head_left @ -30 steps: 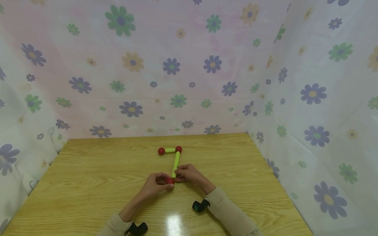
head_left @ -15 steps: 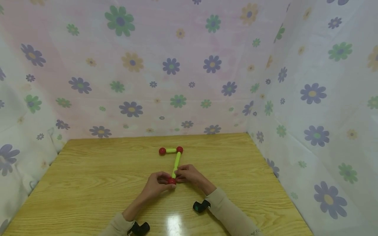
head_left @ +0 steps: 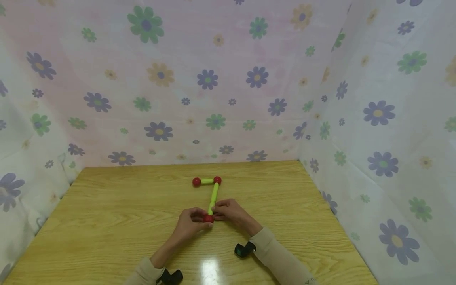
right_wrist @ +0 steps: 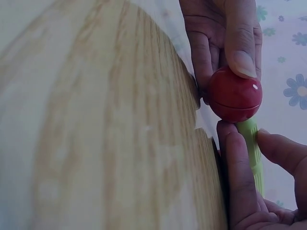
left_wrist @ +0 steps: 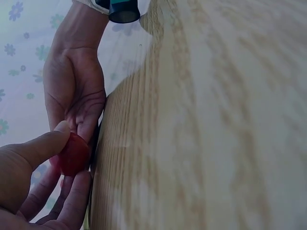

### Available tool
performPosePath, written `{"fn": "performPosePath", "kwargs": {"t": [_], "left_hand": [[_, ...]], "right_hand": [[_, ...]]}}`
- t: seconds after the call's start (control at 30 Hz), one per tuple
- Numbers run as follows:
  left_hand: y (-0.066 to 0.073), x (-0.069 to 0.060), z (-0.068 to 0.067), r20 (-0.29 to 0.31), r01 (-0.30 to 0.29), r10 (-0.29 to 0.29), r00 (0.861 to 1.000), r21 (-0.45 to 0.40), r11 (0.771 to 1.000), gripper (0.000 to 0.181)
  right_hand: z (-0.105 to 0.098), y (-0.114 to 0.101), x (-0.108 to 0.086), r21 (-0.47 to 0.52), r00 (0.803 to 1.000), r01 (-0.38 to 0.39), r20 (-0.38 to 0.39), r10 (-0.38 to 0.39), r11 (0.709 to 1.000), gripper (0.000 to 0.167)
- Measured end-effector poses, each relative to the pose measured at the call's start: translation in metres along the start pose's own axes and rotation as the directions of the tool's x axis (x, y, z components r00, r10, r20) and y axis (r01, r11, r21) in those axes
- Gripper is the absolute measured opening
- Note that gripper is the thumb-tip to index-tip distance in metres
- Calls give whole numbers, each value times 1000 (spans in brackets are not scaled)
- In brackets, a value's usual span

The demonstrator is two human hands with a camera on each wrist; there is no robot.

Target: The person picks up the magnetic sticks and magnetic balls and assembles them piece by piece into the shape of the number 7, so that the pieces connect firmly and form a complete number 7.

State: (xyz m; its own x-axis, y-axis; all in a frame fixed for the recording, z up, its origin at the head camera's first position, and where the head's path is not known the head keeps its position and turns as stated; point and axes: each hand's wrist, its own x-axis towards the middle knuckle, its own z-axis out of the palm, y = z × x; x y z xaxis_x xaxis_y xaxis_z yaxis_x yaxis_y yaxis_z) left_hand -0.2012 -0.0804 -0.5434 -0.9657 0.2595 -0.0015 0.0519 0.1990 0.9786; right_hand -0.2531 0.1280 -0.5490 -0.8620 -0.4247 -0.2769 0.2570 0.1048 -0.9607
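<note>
My left hand (head_left: pixel 187 225) holds a red ball (head_left: pixel 208 219) between thumb and fingers, low at the tabletop. That ball (right_wrist: pixel 235 95) meets the near end of a long yellow-green rod (head_left: pixel 215 192). My right hand (head_left: pixel 233 211) pinches this rod close to the ball; the rod (right_wrist: pixel 248 136) shows between thumb and fingers in the right wrist view. At the rod's far end sits a second red ball (head_left: pixel 217 180). From there a shorter yellow-green rod (head_left: pixel 207 181) runs left to a third red ball (head_left: pixel 196 182). In the left wrist view, fingers partly cover the held ball (left_wrist: pixel 74 154).
The pieces lie on a wood-grain table (head_left: pixel 124 206), whose back edge meets a flower-print cloth (head_left: pixel 228 118). More of this cloth hangs along the left and right sides. Black devices (head_left: pixel 245 249) are worn at both wrists.
The joined balls and rods have shifted slightly to the right, and my left hand has moved with them. My right hand keeps its pinch on the long rod, nearly in place.
</note>
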Motion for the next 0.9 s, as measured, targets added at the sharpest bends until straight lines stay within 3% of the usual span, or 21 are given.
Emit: {"fn": "performPosePath", "kwargs": {"t": [0.53, 0.7, 0.9], "left_hand": [[-3, -2, -2, 56, -2, 5, 998, -49, 999, 35], [-4, -2, -3, 50, -16, 19, 999, -63, 998, 38], [-9, -3, -16, 51, 39, -33, 998, -129, 991, 47]], "right_hand": [[-7, 3, -11, 69, 1000, -2, -7, 2, 998, 36], [-9, 1, -14, 28, 1000, -7, 9, 7, 1000, 37], [-14, -3, -20, -26, 999, -29, 19, 30, 999, 44]]}}
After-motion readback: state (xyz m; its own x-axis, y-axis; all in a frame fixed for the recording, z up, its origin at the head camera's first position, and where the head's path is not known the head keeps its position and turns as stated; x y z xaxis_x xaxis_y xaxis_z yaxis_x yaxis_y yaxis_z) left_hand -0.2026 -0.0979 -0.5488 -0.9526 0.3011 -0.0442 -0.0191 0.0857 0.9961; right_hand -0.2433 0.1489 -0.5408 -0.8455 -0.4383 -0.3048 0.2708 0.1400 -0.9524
